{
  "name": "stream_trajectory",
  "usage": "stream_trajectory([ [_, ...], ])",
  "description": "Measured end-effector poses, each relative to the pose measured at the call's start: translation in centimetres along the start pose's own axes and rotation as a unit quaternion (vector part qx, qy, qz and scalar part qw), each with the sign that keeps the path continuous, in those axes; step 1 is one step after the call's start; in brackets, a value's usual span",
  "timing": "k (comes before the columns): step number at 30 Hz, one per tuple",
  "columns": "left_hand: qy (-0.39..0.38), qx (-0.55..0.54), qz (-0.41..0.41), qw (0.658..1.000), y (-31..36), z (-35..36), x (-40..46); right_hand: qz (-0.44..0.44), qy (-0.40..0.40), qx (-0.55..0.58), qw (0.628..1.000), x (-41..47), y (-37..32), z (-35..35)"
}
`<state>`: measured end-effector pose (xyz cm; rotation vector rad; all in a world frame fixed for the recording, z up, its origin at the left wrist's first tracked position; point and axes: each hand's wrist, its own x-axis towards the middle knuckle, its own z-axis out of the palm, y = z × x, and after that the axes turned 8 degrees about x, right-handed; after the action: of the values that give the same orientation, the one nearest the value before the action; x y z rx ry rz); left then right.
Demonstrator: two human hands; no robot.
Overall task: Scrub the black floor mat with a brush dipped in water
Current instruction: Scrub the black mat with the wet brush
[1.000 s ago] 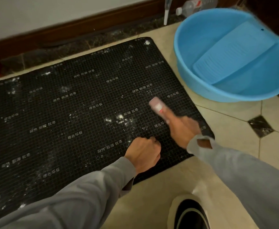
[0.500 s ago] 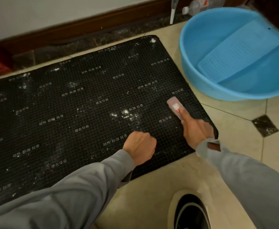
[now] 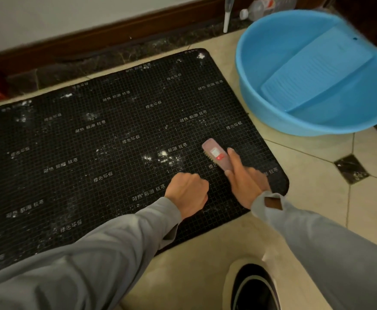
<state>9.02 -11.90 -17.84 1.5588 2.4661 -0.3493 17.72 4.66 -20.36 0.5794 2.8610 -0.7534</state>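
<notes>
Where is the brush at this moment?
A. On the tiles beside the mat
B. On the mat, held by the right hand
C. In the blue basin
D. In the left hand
B: the right hand holds the brush, bristles down on the mat, near its right edge.

We read pale Chinese print repeated in rows across the black floor mat (image 3: 120,135): "耐热 防潮 抗寒" and "绿色环保". The brush (image 3: 216,155) carries a small red and white label on its back, and the bottle (image 3: 265,6) by the wall a red one; we cannot read either.
</notes>
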Motion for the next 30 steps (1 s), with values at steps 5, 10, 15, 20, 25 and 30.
stream_trajectory([
  [5, 0.04, 0.022, -0.031, 0.998, 0.7, 1.6, 0.6, 0.076, 0.02, 0.023, 0.997, 0.9, -1.3, 1.1],
  [10, 0.007, 0.027, -0.02, 0.999, 0.6, 1.8, 1.0, 0.319, 0.088, 0.03, 0.943, 4.1, 3.6, -3.4],
  [15, 0.028, 0.009, -0.027, 0.999, -0.1, 1.9, 1.2, 0.173, 0.022, 0.001, 0.985, 5.0, 0.2, -3.3],
  [20, 0.029, -0.021, -0.038, 0.999, -0.5, 1.8, 1.4, 0.045, -0.063, -0.018, 0.997, 5.8, -4.3, 0.7],
  [25, 0.013, -0.031, -0.033, 0.999, -0.8, 1.1, 1.5, 0.208, 0.025, -0.087, 0.974, 7.3, 1.6, -5.4],
  [30, -0.002, -0.039, -0.034, 0.999, -0.8, 0.7, 1.7, 0.231, 0.041, -0.024, 0.972, 7.6, 1.0, -5.1],
])
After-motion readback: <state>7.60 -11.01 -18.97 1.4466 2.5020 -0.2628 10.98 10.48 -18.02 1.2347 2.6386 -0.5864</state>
